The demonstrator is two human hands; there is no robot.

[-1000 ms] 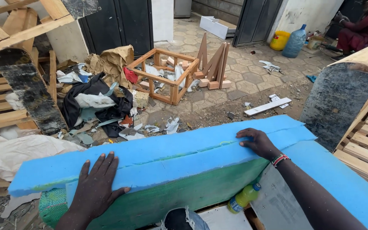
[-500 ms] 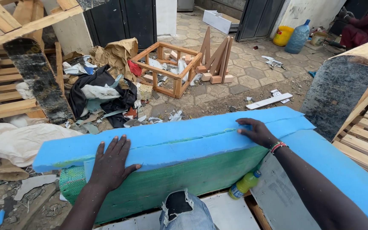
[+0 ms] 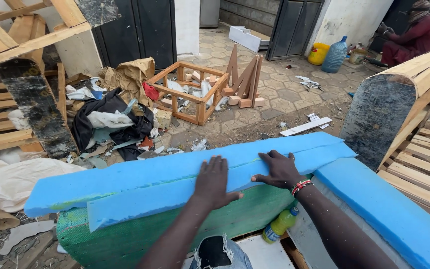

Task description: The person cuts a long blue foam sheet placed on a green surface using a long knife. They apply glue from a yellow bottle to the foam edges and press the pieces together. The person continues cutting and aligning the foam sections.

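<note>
Two hands flat, fingers spread, gripping nothing | my left hand and right hand press on the blue foam slab beneath them | yellow bottle just below right wrist | open wooden crate of scraps well beyond both hands

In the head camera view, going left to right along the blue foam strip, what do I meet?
Left hand flat on the long blue foam strip → right hand → red beaded wrist bracelet → wide blue foam slab → slatted wooden frame.
</note>
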